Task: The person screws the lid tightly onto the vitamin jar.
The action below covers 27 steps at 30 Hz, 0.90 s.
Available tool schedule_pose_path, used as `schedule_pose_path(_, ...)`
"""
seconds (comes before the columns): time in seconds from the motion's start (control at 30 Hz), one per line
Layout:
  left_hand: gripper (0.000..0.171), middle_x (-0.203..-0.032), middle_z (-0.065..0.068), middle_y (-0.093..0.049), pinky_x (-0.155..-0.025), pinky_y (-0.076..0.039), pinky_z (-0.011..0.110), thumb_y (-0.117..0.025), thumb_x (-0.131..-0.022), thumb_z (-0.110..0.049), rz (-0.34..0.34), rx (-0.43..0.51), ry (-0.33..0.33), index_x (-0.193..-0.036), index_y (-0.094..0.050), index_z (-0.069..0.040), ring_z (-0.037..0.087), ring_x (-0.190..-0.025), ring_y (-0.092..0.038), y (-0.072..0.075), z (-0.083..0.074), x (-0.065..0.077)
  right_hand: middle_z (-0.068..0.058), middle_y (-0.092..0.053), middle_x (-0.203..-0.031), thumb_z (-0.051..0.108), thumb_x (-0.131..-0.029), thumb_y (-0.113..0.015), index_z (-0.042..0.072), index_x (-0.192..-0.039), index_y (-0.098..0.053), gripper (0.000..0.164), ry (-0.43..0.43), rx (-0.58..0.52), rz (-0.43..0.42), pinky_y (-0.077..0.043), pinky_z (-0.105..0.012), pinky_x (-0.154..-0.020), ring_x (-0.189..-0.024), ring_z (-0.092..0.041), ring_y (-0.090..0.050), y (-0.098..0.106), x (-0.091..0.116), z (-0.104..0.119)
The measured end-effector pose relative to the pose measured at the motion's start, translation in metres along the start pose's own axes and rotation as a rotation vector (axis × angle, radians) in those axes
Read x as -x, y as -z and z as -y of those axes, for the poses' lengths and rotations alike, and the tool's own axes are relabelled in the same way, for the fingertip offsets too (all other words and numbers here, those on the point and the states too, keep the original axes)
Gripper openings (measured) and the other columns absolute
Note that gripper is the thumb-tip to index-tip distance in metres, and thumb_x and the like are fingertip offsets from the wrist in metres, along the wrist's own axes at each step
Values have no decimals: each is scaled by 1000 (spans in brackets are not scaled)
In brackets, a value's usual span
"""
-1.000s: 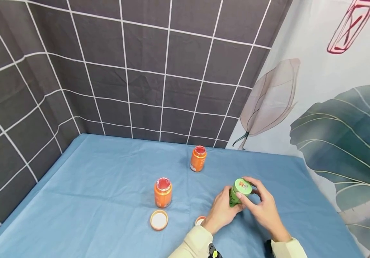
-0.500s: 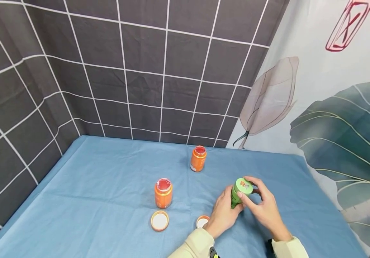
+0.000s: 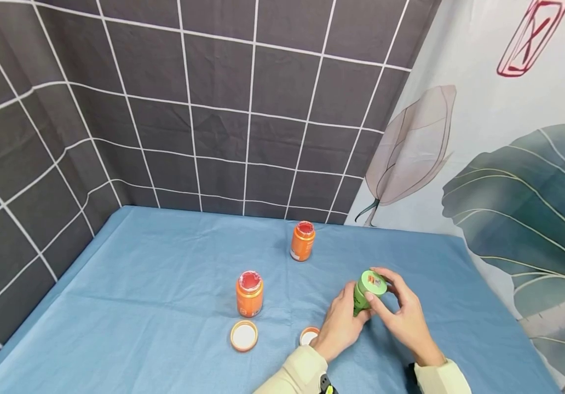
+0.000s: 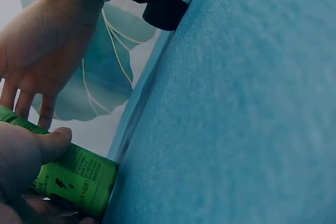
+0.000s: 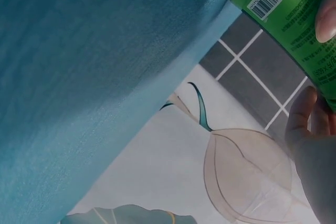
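A green bottle [image 3: 360,301] with a light green lid [image 3: 373,282] is held between both hands toward the right of the table. My left hand [image 3: 339,328] grips the bottle's body; its thumb lies across the printed label in the left wrist view. The right hand [image 3: 404,320] holds the lid, with thumb and fingers on opposite sides of its rim. The right wrist view shows a barcode on the bottle [image 5: 289,19], whose base end is close over the blue cloth. In the left wrist view, the right hand [image 4: 47,45] reaches down to the lid end, partly cut off.
Two orange bottles stand uncapped, one at the back [image 3: 303,242] and one nearer [image 3: 249,295]. An orange-rimmed lid [image 3: 243,336] lies in front of the nearer one. Another lid [image 3: 307,336] is partly behind the left wrist. Blue cloth [image 3: 139,284] covers the table, with a dark gridded backdrop [image 3: 223,131] behind.
Both hands stay on the green bottle in nearly the same place. The bottle and its lid have shifted very slightly to the right. The orange bottles and loose lids stay put.
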<state>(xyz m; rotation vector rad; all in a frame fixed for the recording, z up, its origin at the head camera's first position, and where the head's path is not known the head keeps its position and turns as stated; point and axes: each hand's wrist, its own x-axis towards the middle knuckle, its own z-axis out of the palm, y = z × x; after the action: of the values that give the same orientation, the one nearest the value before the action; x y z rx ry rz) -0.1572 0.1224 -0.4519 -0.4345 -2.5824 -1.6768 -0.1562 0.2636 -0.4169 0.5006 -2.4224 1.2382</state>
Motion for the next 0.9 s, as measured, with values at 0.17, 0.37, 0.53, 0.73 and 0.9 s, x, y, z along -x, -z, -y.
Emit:
schedule_pose_path(0.17,48,-107,-6,-54,-73,-43,23,-65,-84,-31,18,-13,17,-126,-44,-19,4,-89,-52,1,0,-1,-7,-55,-122,1,-77,-70,7,-125,-51,53,27,23,-24,-36,-12,-84,-104,-6,-50,0,-2,14)
schedule_pose_path(0.37,46,-107,-6,-54,-73,-44,24,-64,-85,-31,33,-7,34,-125,-44,-20,6,-90,-54,0,0,-1,-14,-57,-116,-2,-73,-72,-2,-120,-52,50,37,59,-50,-39,-12,-78,-97,-8,-52,1,-3,32)
schedule_pose_path(0.53,46,-109,-5,-54,-73,-44,25,-63,-86,-32,33,-26,28,-125,-43,-19,7,-91,-54,0,0,0,-15,-56,-115,-3,-72,-73,-2,-119,-52,51,41,74,-48,-40,-13,-77,-97,-8,-51,0,-3,33)
schedule_pose_path(0.73,48,-110,-2,-55,-74,-44,26,-64,-85,-29,18,-49,-2,-126,-43,-17,8,-92,-55,1,-1,0,-15,-53,-121,-2,-75,-70,2,-125,-48,55,45,53,-32,-37,-15,-81,-106,-10,-48,0,-4,31)
schedule_pose_path(0.9,48,-106,-5,-55,-74,-44,26,-66,-83,-29,14,-44,26,-125,-43,-18,7,-89,-54,1,-2,0,-18,-49,-128,-6,-82,-58,2,-134,-41,55,66,9,-11,-33,-17,-87,-118,-14,-43,2,-3,31)
